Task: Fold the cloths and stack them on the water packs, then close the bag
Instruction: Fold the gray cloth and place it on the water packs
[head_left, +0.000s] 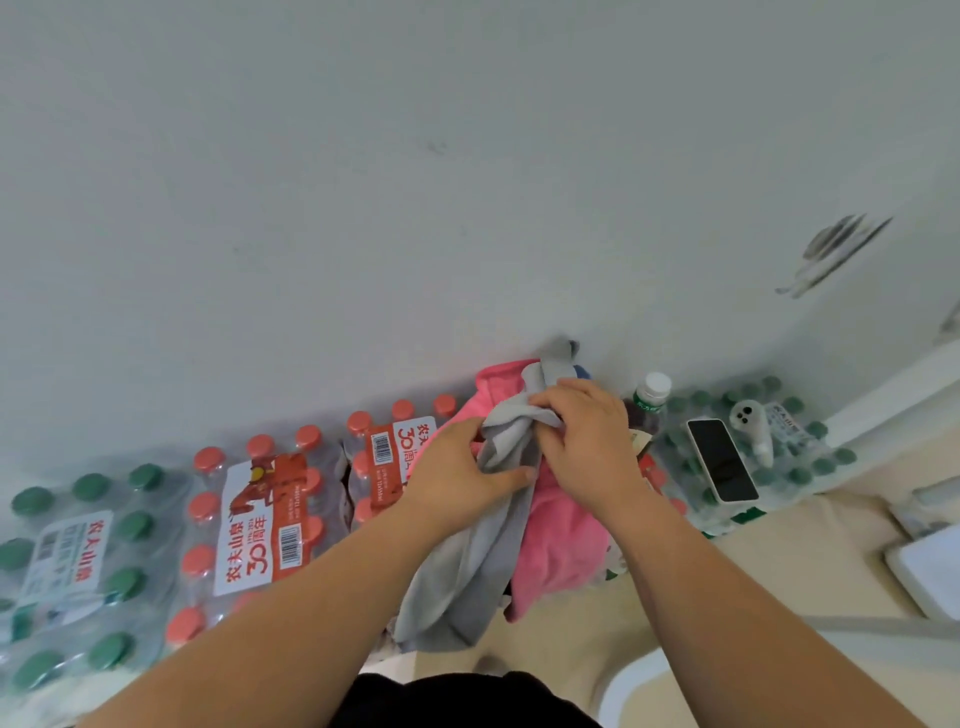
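Both forearms reach forward and converge. The left hand (467, 470) grips the grey cloth (488, 551) at mid-length, thumb across it. The right hand (587, 436), fingers curled, pinches its bunched top. The cloth hangs over a pink cloth (563, 545) on the water packs (260, 519).

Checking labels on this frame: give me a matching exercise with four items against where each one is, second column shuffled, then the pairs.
Things
1. grey cloth
2. pink cloth
3. phone
4. white-capped bottle

Places
A. flat on the green-capped water pack at the right
B. upright near the wall
C. gripped by the left hand and the right hand
D. heaped beneath another cloth

Pairs: 1-C, 2-D, 3-A, 4-B
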